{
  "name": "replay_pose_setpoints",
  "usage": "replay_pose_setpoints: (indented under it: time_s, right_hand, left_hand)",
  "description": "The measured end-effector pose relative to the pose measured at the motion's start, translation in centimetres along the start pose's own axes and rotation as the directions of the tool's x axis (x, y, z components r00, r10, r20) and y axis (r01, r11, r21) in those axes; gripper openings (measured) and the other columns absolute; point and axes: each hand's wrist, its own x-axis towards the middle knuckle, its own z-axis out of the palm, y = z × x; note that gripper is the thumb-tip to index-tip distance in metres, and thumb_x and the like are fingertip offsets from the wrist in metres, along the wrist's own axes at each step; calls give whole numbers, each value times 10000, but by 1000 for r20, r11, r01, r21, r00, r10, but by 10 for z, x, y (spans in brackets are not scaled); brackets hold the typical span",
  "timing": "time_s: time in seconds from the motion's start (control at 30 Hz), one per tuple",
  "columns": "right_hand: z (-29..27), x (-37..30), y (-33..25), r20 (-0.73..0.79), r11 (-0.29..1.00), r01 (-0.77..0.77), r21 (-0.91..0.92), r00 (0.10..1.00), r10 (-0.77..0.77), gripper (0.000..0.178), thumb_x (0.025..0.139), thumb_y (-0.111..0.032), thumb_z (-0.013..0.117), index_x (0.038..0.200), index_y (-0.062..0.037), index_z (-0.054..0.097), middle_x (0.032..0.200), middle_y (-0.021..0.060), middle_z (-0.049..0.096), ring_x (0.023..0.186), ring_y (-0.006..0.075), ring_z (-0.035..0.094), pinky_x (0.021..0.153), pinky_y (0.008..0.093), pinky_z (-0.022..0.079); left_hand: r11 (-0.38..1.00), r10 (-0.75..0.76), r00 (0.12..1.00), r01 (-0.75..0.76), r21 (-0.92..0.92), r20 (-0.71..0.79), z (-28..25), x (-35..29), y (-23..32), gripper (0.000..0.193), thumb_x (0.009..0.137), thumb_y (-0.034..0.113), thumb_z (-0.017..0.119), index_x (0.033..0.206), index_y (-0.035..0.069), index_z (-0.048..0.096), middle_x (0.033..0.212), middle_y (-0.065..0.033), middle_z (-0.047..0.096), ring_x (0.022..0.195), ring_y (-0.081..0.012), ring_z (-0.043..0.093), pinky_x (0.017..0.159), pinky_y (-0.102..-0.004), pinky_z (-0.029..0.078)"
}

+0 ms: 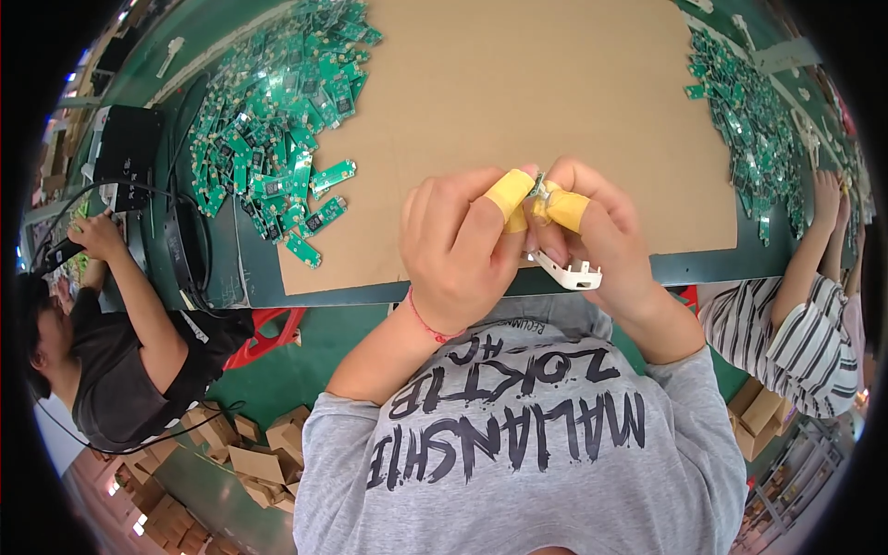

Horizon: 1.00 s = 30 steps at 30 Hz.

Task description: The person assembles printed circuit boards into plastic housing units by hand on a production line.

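Note:
My left hand (462,231) is closed, its thumb and forefinger pinching a small green circuit board (539,185). Yellow tape wraps those fingertips. Facing it, my right hand (606,227), also with yellow tape on its fingers, has thumb and forefinger brought together at the board's other side. Under those fingers, a white plastic housing (571,274) with cut-outs juts out from my right palm. Most of the board and part of the housing are hidden by my fingers. Both hands are above the near edge of a brown cardboard sheet (518,83).
A heap of green circuit boards (277,139) lies left of the sheet, another heap of boards (745,129) to its right. Black boxes with cables (129,153) stand far left. One co-worker (120,342) sits at left, another (795,324) at right. Cardboard boxes (264,462) lie on the floor.

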Motion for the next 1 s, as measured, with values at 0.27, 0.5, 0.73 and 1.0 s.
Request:
replay_pose_setpoints:
  time_s: [0.27,0.5,0.73,1.0]
  right_hand:
    - [2,1,9,-5,996,21,90,1000,-21,123,896,-105,386,844,-31,470,641,16,487,574,65,444,522,206,378]
    - [1,0,16,20,984,66,164,997,-70,123,902,-101,371,878,-27,466,653,19,486,587,69,442,538,210,377]
    - [-3,0,21,82,994,56,99,995,-64,116,904,-107,376,899,-30,462,656,5,475,584,54,414,542,203,351]
    - [-11,0,12,145,994,78,74,985,-88,108,894,-101,377,896,-34,462,646,-12,464,553,31,367,522,193,319]
  left_hand:
    - [1000,14,1000,-14,-5,-26,2,-3,-5,267,609,9,666,861,76,613,812,-3,574,641,-162,513,561,-282,350]
    - [998,56,998,-57,-15,-11,-1,-3,-6,243,610,6,671,838,67,609,831,-7,584,644,-162,514,557,-286,333]
    - [999,29,999,-30,-32,-37,1,-7,-4,233,618,3,672,832,67,608,838,-5,588,650,-161,517,573,-281,332]
    - [988,155,987,-154,-17,47,-5,-2,-12,335,580,50,621,914,74,637,893,12,596,674,-144,516,618,-280,328]
